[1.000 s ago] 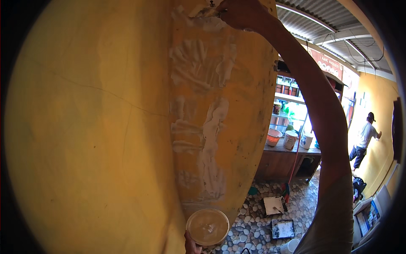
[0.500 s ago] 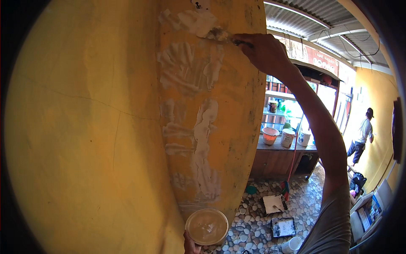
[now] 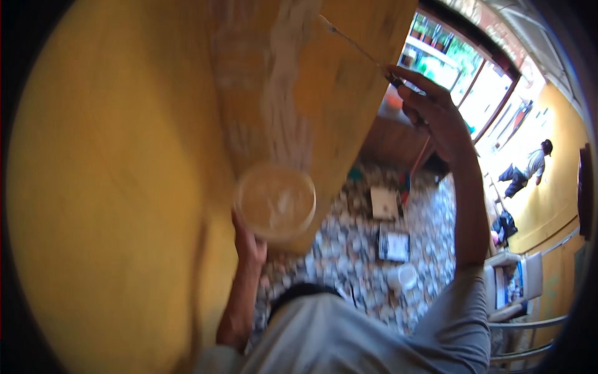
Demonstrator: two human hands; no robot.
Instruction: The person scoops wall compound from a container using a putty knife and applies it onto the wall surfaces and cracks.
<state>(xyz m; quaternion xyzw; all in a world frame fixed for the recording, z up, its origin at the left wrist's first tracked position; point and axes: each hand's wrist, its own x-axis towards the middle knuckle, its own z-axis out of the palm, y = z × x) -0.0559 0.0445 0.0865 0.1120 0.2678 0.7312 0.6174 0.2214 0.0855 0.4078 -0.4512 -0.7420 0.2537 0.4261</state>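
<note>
My right hand (image 3: 436, 109) is raised at the upper right, closed on the dark handle of a scraper (image 3: 352, 43), seen edge-on with its thin blade pointing up-left in front of the yellow column (image 3: 342, 106). Smeared white filler (image 3: 283, 81) runs up the column. Lower down, my left hand (image 3: 248, 244) grips the rim of a round, shallow translucent container (image 3: 274, 202) with a little pale paste in it. A cracked yellow wall (image 3: 106, 187) fills the left side; its detail is blurred now.
Two paint trays (image 3: 384, 202) and a white bucket (image 3: 403, 277) stand on the pebble-patterned floor (image 3: 330, 230). A wooden counter (image 3: 395, 140) is behind the column. Another person (image 3: 529, 163) works at the far right wall. A folding chair (image 3: 528, 277) is at the lower right.
My right hand came down from high on the column and now holds the scraper out to the right. The view has tilted downward, showing my shirt and left forearm, and is blurred.
</note>
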